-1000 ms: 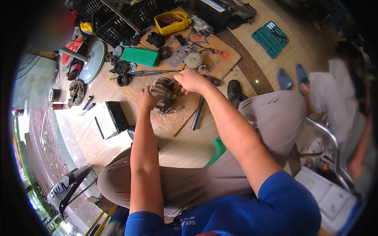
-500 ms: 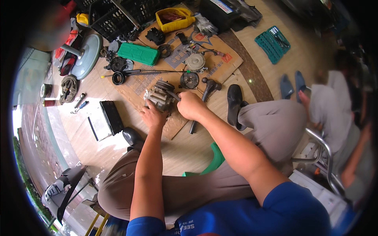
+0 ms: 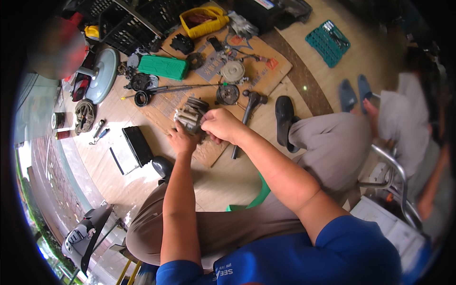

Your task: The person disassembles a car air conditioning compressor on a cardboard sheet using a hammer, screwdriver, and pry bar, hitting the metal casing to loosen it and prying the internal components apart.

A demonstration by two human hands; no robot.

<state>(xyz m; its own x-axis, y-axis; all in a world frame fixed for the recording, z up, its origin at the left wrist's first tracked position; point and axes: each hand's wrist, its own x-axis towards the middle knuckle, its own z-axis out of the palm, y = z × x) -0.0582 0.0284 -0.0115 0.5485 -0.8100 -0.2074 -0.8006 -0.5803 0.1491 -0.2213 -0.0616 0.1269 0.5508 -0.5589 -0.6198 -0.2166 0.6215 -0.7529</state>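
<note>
A cast-metal compressor with a ribbed, round pulley end stands on the flattened cardboard in front of me. My left hand grips its near left side, thumb and fingers against the body. At its right side is my right hand, fingers curled in close to the metal; whatever lies in them is hidden. Just beyond the compressor rests a dark round disc. A hammer lies right of my right hand, its head pointing away from me.
Cardboard carries a round metal part, a green case and a yellow cut-open container. An open teal socket case lies far right. A black box sits left. Another person's legs show at right.
The dark bar that showed ahead of my right hand is no longer visible. That hand has shifted slightly left, closer against the compressor. My left hand keeps its grip.
</note>
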